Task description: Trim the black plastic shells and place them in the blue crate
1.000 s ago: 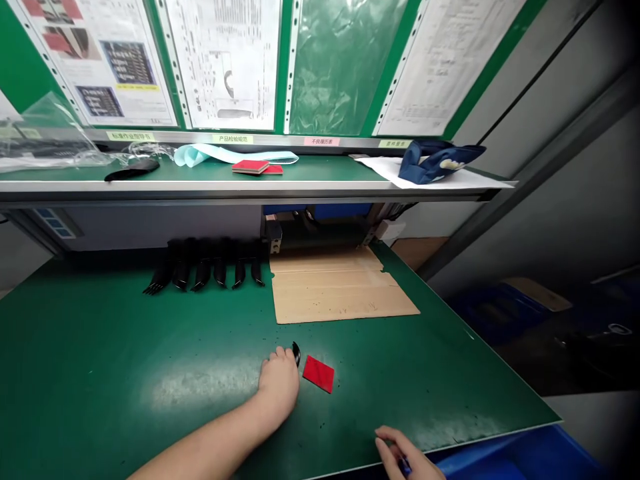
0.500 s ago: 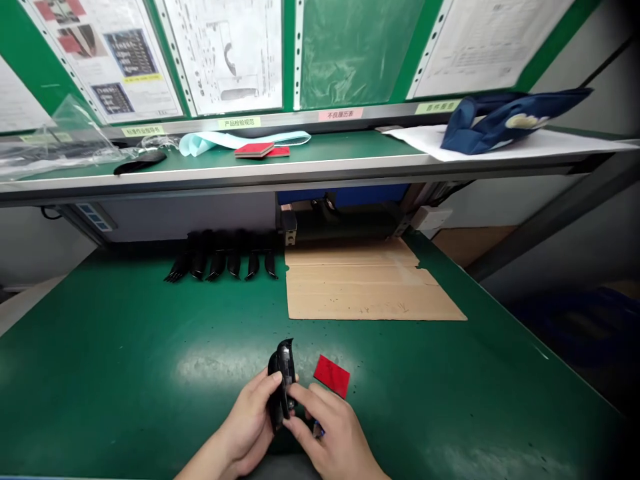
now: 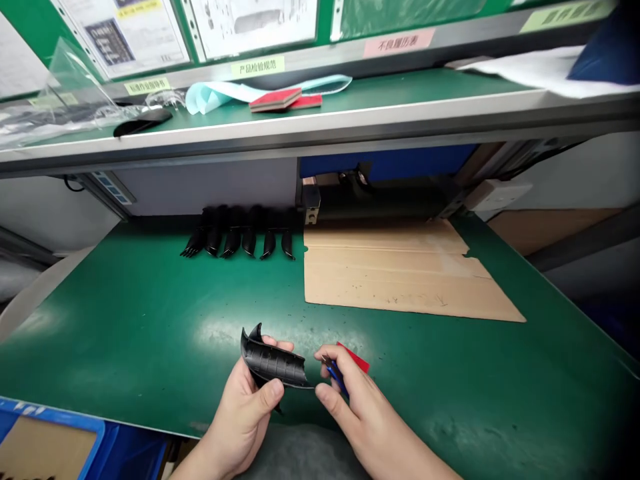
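In the head view, my left hand (image 3: 245, 407) is closed around curved black plastic shells (image 3: 275, 363). The upper shell has its ribbed, hollow inside turned up, and a second dark piece shows behind and below it. My thumb presses on the near edge. Just to the right, my right hand (image 3: 350, 393) is closed on a small blue-handled tool (image 3: 336, 375) that looks like nippers, its metal tip pointing up and left. Thumb and forefinger of that hand are near the shell's right end. A red pad (image 3: 354, 357) lies partly hidden behind the right hand.
Several black curved parts (image 3: 240, 233) stand in a row at the back of the green table (image 3: 150, 313). A cardboard sheet (image 3: 400, 273) lies right of them. The shelf (image 3: 425, 93) above carries red pads and a pale blue strip. A blue bin (image 3: 95, 433) is at lower left.
The black shells have turned from upright to lying sideways, ribbed inside up. My right hand has drawn away to the right, and the blue-handled tool shows more. The view has shifted.
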`<state>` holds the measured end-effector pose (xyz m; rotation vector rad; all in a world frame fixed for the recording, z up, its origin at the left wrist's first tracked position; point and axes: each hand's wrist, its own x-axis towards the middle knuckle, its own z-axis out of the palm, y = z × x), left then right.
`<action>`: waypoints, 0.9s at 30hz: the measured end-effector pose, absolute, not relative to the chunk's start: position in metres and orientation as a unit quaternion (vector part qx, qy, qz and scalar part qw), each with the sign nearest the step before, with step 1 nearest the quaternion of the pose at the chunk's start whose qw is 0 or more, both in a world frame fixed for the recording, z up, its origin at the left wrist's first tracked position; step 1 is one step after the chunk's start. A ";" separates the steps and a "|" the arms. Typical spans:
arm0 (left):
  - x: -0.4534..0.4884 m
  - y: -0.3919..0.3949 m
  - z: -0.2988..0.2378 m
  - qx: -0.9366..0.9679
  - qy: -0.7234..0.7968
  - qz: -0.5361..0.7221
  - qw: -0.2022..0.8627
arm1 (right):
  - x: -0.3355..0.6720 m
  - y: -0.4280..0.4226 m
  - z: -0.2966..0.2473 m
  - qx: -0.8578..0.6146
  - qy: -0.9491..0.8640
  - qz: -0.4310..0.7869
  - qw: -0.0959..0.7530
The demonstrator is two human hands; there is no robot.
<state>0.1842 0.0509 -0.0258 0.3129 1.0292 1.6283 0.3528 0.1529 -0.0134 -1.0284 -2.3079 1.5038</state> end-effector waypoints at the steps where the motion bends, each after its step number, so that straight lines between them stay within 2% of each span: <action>1: 0.186 0.048 -0.026 0.140 0.434 0.693 0.558 | 0.354 0.153 -0.011 -0.318 -0.796 0.505 0.101; 4: 0.191 0.040 -0.026 0.163 0.425 0.691 0.562 | 0.355 0.153 -0.009 -0.234 -0.864 0.422 0.145; 7: 0.194 0.036 -0.027 0.187 0.422 0.684 0.565 | 0.354 0.152 -0.015 -0.223 -0.909 0.296 0.191; 11: 0.196 0.033 -0.028 0.200 0.427 0.669 0.574 | 0.351 0.153 -0.020 -0.235 -0.929 0.216 0.186; 21: 0.194 0.027 -0.032 0.239 0.469 0.642 0.558 | 0.345 0.156 -0.033 -0.179 -0.956 0.153 0.175; 27: 0.192 0.028 -0.032 0.259 0.479 0.630 0.554 | 0.345 0.159 -0.038 -0.160 -0.955 0.200 0.151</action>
